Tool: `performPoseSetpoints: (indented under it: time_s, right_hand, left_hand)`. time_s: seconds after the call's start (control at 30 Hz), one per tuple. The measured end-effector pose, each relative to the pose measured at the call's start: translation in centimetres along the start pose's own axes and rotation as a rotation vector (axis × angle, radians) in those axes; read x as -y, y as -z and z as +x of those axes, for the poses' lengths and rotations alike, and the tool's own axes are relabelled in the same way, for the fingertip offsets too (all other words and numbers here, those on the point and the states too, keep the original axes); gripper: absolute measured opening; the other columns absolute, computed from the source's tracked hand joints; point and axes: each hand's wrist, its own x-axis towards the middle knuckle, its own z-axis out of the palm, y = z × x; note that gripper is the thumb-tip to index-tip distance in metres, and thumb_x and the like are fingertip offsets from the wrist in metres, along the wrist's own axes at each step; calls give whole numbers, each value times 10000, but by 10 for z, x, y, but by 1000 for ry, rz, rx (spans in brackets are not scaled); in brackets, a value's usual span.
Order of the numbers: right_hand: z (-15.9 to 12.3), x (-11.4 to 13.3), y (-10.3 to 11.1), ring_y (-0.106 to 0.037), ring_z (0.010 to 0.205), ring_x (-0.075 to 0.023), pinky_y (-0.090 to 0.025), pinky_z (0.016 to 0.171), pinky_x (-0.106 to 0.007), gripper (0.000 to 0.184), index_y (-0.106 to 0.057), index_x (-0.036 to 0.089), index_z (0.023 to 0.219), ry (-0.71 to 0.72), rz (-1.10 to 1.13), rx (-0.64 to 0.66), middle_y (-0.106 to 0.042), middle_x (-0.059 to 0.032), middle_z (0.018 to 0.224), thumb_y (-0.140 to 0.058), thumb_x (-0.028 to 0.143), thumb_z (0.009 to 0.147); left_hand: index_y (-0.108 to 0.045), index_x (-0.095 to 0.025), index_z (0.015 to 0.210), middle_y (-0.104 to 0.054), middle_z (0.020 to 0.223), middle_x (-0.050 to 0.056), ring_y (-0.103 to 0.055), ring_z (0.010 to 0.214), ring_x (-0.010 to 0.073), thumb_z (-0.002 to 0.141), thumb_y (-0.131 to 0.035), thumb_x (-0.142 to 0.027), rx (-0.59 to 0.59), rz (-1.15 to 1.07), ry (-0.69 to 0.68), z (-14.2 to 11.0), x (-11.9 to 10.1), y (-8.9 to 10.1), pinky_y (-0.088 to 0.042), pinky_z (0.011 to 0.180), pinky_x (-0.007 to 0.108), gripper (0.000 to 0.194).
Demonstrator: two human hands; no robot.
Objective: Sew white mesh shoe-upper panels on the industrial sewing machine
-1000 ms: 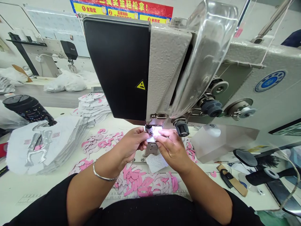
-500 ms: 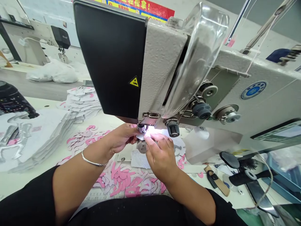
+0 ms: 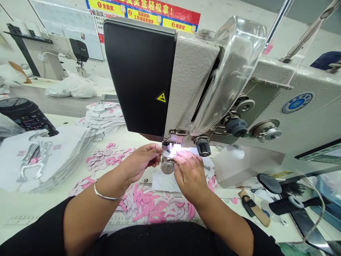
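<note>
Under the lit needle area of a sewing machine (image 3: 197, 78), both hands are on a white fabric piece (image 3: 165, 180), whose lower part hangs in front of the small metal machine bed (image 3: 167, 167). My left hand (image 3: 145, 158) pinches the piece's edge between thumb and fingers, just left of the presser foot (image 3: 166, 146). My right hand (image 3: 192, 174) has its fingers together, gripping and pressing the piece at the right of the needle. Glare from the lamp and my fingers hide the stitching point. Loose pink and white curved cutouts (image 3: 151, 204) lie below my wrists.
Stacked white pieces (image 3: 64, 156) and a black patterned bottle (image 3: 26, 113) stand at the left. More layered pieces (image 3: 105, 113) sit behind. On the right are a black thread spool (image 3: 285, 205), a tan strap-like tool (image 3: 255, 209) and a blue bin (image 3: 327, 209).
The white piece has turned under the needle, its hanging part now lying further left and flatter. My right hand has shifted and tilted over it. The camera view swung right, then partly back.
</note>
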Motion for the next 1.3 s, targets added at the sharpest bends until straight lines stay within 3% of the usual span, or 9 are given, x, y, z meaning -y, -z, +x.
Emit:
performPoseSetpoints:
  time_s: [0.1,0.23,0.43,0.57,0.7,0.8,0.9,1.03,1.3]
  right_hand:
    - [1,-1,1,-629,1049,-250,-471,970,-457,236,-589,198,1149,-26,10,20,-702,-84,1111,-558,161,918]
    - [-1,-3,1,-636,1027,-248,-467,983,-457,213,-584,199,1131,-28,11,29,-705,-86,1089,-557,171,922]
    - [-1,-5,4,-626,1085,-229,-434,1052,-454,251,-576,199,1174,-22,53,67,-692,-86,1145,-538,161,929]
    - [-4,-5,19,-558,1241,-272,-425,1068,-510,334,-579,204,1207,35,78,-36,-647,-114,1245,-564,115,885]
    - [-20,-5,38,-651,1080,-232,-540,899,-454,440,-565,268,1232,182,250,-130,-689,-71,1142,-559,71,838]
    - [-40,-10,38,-673,791,-174,-553,701,-349,388,-581,254,1185,270,406,1,-712,-21,879,-530,91,837]
    - [-59,-20,23,-627,655,-156,-514,624,-307,244,-638,220,982,30,411,238,-673,-1,713,-466,111,847]
    - [-73,-36,0,-675,799,-152,-530,717,-289,250,-658,211,953,-245,358,475,-725,-18,876,-442,112,875]
    - [-78,-23,-18,-621,902,-161,-489,836,-293,129,-662,205,1003,-180,333,758,-672,-28,970,-630,213,878]
  left_hand:
    - [-623,-212,809,-612,807,-1,-527,764,156,823,-647,-495,-40,257,-1,-15,6,9,-412,721,282,285]
    - [-642,-207,873,-604,763,0,-543,734,185,749,-715,-443,62,475,128,-33,24,14,-413,669,295,277]
    - [-583,-187,744,-539,595,-26,-478,587,129,799,-676,-442,39,262,104,-43,36,12,-357,576,250,277]
    - [-596,-172,746,-505,601,-36,-444,554,94,797,-703,-401,46,112,40,-39,20,4,-350,540,220,257]
    - [-589,-165,739,-503,644,-36,-441,522,61,769,-744,-343,8,-27,26,-26,-1,-7,-356,504,195,237]
    - [-581,-166,724,-537,698,-27,-433,504,39,727,-785,-295,-49,-73,34,-12,-9,-11,-351,475,182,242]
    - [-567,-168,702,-548,704,-22,-435,508,43,683,-809,-232,-81,-91,48,0,-11,-12,-331,442,178,251]
    - [-576,-164,722,-564,708,-12,-468,540,57,669,-796,-171,-66,-163,39,4,-10,-14,-326,439,182,227]
    - [-594,-175,789,-529,638,-28,-466,542,71,800,-708,-278,-57,-203,-26,-19,8,-8,-348,502,208,153]
